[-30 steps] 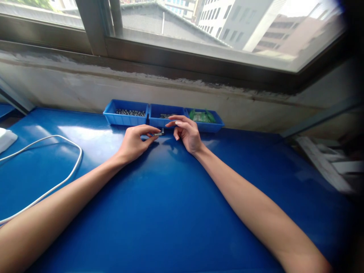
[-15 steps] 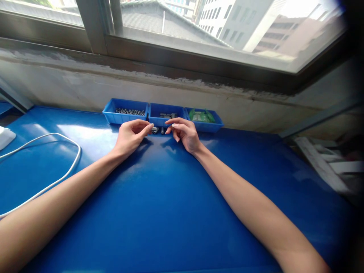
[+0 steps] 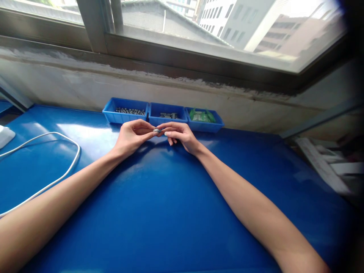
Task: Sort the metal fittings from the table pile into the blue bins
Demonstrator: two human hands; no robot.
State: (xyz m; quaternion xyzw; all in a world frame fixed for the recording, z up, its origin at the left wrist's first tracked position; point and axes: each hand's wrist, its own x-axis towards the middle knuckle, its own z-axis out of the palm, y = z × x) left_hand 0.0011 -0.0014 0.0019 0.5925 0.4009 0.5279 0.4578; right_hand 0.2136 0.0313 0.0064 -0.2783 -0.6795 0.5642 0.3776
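Over the far middle of the blue table, my left hand pinches a small grey metal part between thumb and fingertips. My right hand meets it from the other side, its index fingertip at the part and its thumb just behind. Its lower fingers curl loosely beneath. The fingers cover most of the part, so I cannot make out its exact kind. Right behind the hands stands a blue bin with grey metal bolt-like pieces in it.
To its left is a blue bin of small metal nut-like pieces; to its right, a blue bin with green and clear plastic packets. A white cable curves over the table's left side, near a white device. The windowed wall rises behind.
My right hand has moved left and slightly down, bringing its fingers from apart to the metal part at my left fingertips. The left hand has barely shifted.
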